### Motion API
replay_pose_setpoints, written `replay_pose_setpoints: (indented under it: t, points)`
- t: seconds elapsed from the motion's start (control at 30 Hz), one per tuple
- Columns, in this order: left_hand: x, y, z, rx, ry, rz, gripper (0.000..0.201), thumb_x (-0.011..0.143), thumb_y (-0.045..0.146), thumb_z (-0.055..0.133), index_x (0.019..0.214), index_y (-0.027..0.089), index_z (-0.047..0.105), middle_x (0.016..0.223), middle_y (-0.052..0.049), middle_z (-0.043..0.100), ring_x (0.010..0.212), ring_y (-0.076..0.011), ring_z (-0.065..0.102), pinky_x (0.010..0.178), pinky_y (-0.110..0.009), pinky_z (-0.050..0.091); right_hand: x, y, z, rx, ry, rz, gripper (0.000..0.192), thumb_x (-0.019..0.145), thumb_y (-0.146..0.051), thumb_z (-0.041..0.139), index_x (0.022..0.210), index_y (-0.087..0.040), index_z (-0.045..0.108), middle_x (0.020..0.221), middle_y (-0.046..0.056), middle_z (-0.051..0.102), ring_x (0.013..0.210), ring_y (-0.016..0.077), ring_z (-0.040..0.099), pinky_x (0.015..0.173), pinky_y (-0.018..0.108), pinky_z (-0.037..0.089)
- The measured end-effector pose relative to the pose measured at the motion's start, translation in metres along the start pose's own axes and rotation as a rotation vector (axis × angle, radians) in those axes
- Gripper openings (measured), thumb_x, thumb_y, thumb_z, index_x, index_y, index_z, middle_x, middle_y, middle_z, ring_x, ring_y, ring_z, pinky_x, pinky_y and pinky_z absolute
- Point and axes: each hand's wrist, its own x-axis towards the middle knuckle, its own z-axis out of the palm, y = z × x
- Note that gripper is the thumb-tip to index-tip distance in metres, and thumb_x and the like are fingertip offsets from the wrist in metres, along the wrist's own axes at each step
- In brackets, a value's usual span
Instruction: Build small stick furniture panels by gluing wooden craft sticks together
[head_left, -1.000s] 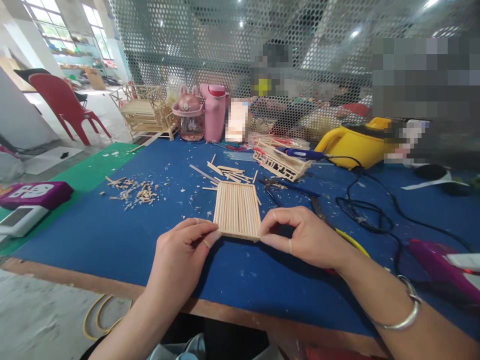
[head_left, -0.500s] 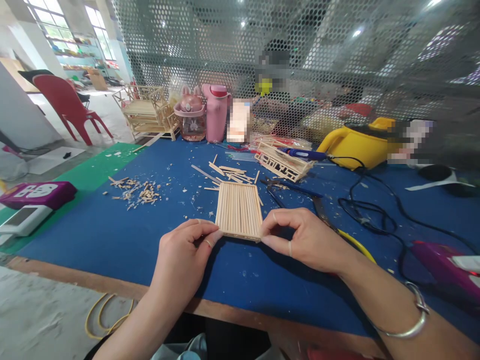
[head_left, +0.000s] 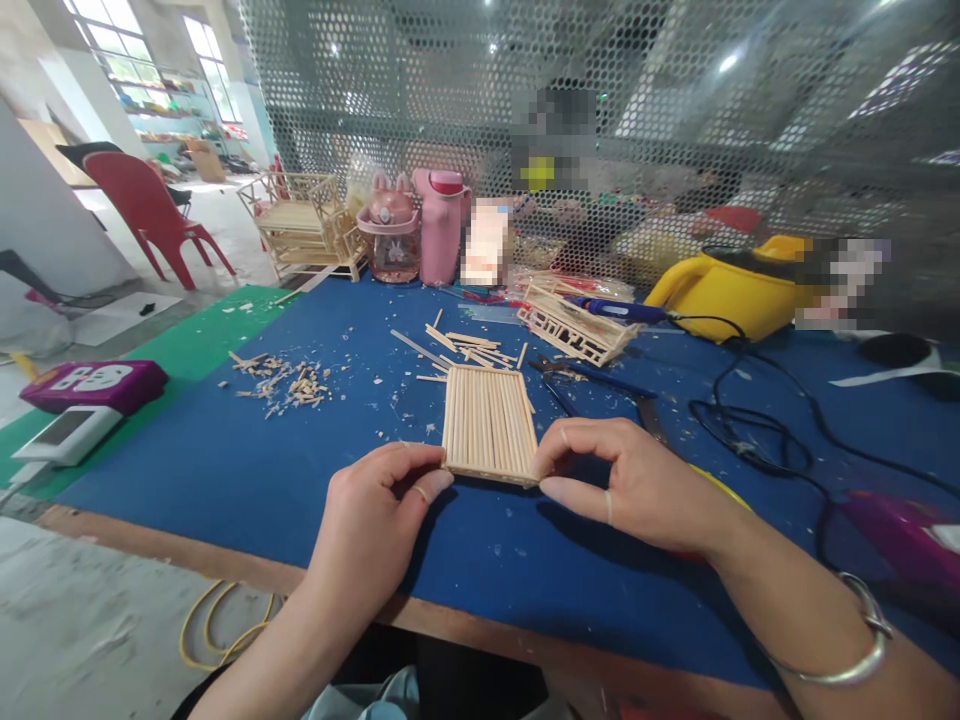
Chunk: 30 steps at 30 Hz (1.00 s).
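Note:
A square panel of pale round wooden sticks (head_left: 491, 420), laid side by side within a thin frame, is in front of me over the blue table. My left hand (head_left: 386, 500) pinches its near left corner between thumb and fingers. At the near right corner, the thumb and forefinger of my right hand (head_left: 615, 480) close on the edge. Just beyond the panel lie several loose sticks (head_left: 476, 345). Pliers (head_left: 559, 372) rest to its right, partly behind my right hand.
Cut stick scraps (head_left: 304, 385) litter the left. A wooden stick frame (head_left: 577, 325) and a blue glue gun (head_left: 619, 308) lie at the back. Behind stand a pink bottle (head_left: 441, 230), a stick-built model (head_left: 307, 225) and a yellow pot (head_left: 720, 295). Black cable (head_left: 739, 420) loops on the right.
The whole view has shifted slightly, so things appear a little further right. Both hands keep their hold on the panel's near corners.

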Motion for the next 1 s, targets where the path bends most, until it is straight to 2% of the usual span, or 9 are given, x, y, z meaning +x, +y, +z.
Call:
replay_pose_setpoints:
  t: [0.27, 0.8, 1.0]
  points:
    - [-0.0002, 0.0025, 0.0025, 0.008, 0.028, 0.059, 0.010, 0.078, 0.019, 0.062, 0.077, 0.023, 0.072, 0.081, 0.003, 0.074, 0.076, -0.0129, 0.067, 0.074, -0.023, 0.052, 0.0009, 0.0054, 0.0043, -0.008, 0.027, -0.015, 0.010, 0.078, -0.022, 0.059, 0.072, -0.021, 0.066, 0.075, -0.002, 0.065, 0.068, 0.0112, 0.060, 0.066, 0.023, 0.045]
    - [-0.0009, 0.0013, 0.0022, 0.024, 0.026, 0.097, 0.011, 0.080, 0.019, 0.060, 0.077, 0.022, 0.070, 0.082, 0.002, 0.073, 0.077, -0.0122, 0.067, 0.074, -0.021, 0.052, 0.0026, 0.0040, 0.0058, 0.011, 0.037, -0.013, 0.010, 0.078, -0.024, 0.060, 0.073, -0.022, 0.068, 0.075, -0.002, 0.066, 0.069, 0.0112, 0.060, 0.066, 0.023, 0.045]
    - [-0.0008, 0.0008, 0.0033, 0.026, 0.030, 0.089, 0.011, 0.080, 0.020, 0.061, 0.080, 0.023, 0.071, 0.084, 0.002, 0.073, 0.079, -0.0130, 0.067, 0.076, -0.022, 0.052, 0.0021, 0.0025, 0.0020, 0.015, -0.005, 0.047, 0.011, 0.079, -0.029, 0.059, 0.074, -0.021, 0.066, 0.077, -0.001, 0.066, 0.070, 0.0123, 0.059, 0.067, 0.025, 0.045]
